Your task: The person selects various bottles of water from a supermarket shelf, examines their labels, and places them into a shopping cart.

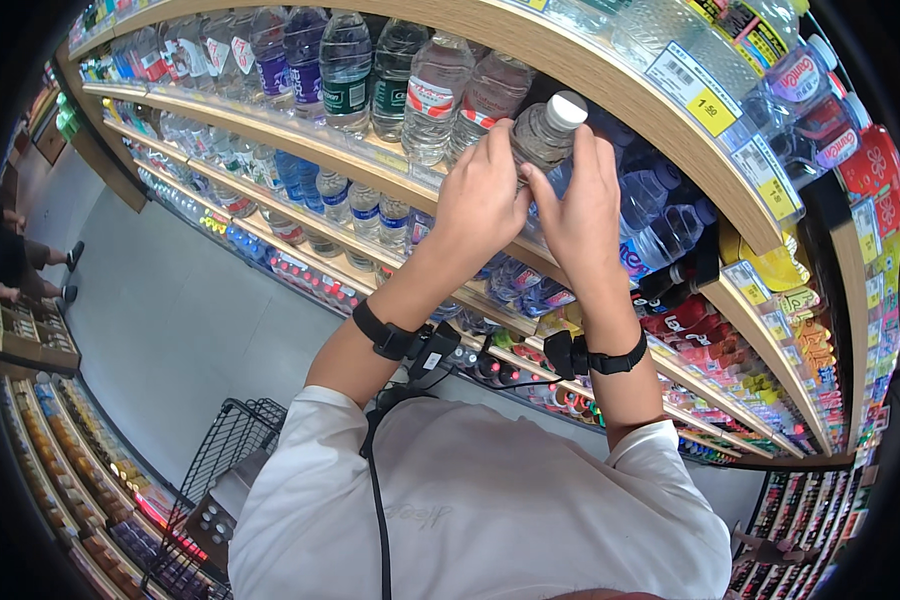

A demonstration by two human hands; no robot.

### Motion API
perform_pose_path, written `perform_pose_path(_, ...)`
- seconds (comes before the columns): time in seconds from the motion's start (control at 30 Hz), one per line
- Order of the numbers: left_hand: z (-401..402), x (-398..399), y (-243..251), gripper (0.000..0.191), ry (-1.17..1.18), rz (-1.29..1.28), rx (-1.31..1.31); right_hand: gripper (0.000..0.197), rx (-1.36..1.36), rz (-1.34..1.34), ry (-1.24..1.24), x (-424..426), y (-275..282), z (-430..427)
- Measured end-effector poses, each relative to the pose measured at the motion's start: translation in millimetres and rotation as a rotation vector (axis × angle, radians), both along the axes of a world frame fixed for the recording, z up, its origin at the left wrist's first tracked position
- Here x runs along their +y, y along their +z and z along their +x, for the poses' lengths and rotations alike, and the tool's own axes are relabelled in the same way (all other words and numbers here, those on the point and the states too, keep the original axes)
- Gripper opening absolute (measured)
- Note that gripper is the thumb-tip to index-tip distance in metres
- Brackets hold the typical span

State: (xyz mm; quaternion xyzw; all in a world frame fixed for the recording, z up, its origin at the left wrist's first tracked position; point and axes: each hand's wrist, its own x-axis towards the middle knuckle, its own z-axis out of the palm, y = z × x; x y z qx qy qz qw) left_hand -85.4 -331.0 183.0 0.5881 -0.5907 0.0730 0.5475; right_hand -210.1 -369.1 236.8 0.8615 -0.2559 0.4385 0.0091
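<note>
Both of my hands are around a clear plastic bottle with a white cap [544, 131], tilted at the front of a shelf of bottled water. My left hand [484, 184] grips its left side, and my right hand [581, 195] has its fingers along the right side, just under the cap. Left of it stand clear bottles with red-and-white labels [436, 101], then green-labelled bottles [345, 71] and purple-labelled ones [305, 64]. Clear bottles with blue caps [656, 195] lie to the right of my right hand. My fingers hide the held bottle's lower part.
A wooden shelf edge with price tags [615, 82] runs above my hands, and another shelf edge [345, 157] passes below. Lower shelves hold more bottles. A black wire shopping cart [217, 465] stands behind at the lower left. Another person [34, 259] is at the far left.
</note>
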Motion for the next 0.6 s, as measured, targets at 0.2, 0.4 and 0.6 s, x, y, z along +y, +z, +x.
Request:
perform_pose_path(0.2, -7.9, -4.6, 9.1, 0.082, 0.069, 0.063, -0.031, 0.056, 0.291, -0.233, -0.374, 4.2, 10.1, -15.5)
perform_pose_path(0.4, -16.1, -10.2, 8.8, 0.096, 0.134, 0.031, -0.129, 0.052, 0.353, -0.050, -0.312, -7.8, 11.5, -33.1)
perform_pose_path(0.6, -18.8, -13.4, 19.4, 0.058, 0.192, 0.079, -0.263, 0.031, 0.261, -0.394, -0.223, -20.4, 26.7, -40.2)
